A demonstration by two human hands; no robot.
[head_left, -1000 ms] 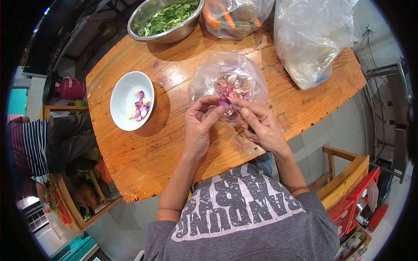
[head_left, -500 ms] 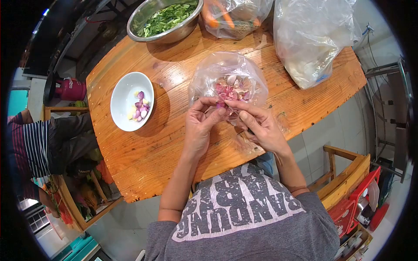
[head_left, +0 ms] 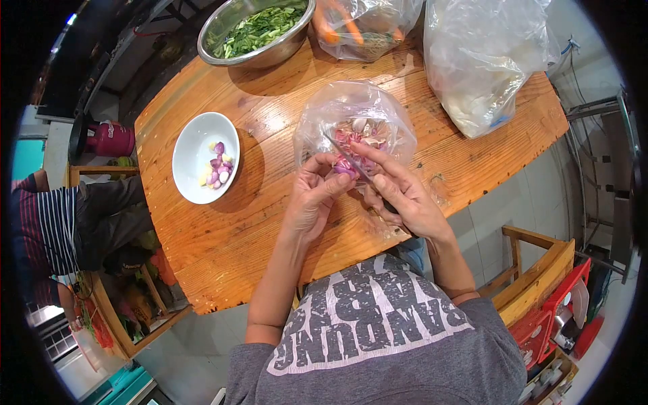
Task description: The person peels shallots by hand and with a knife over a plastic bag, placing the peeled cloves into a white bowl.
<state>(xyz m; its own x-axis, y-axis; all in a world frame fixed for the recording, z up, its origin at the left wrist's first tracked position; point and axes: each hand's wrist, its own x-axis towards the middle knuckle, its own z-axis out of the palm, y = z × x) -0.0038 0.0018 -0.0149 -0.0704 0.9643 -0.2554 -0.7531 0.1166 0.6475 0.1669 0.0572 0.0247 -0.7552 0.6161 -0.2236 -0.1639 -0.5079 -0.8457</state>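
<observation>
My left hand (head_left: 313, 196) is closed, pinching a purple shallot (head_left: 343, 166) between thumb and fingers. A small knife (head_left: 350, 159) is gripped in my right hand (head_left: 407, 193), its blade slanting up and left beside the shallot. Beneath both hands lies an open clear plastic bag (head_left: 316, 120) with shallots, papery skins and a pale clove-like bulb in it. To the left, a white bowl (head_left: 192, 159) holds several peeled purple and whitish pieces.
At the table's far side stand a metal bowl (head_left: 291, 46) of chopped greens, a bag with carrots (head_left: 351, 30) and a large plastic bag (head_left: 472, 61). A person in a striped shirt (head_left: 57, 229) is at the left. A wooden chair (head_left: 536, 273) stands at the right.
The knife blade has swung into clear view, pointing up and left. My right hand's fingers have spread slightly from the shallot, and more of the shallot shows in my left hand.
</observation>
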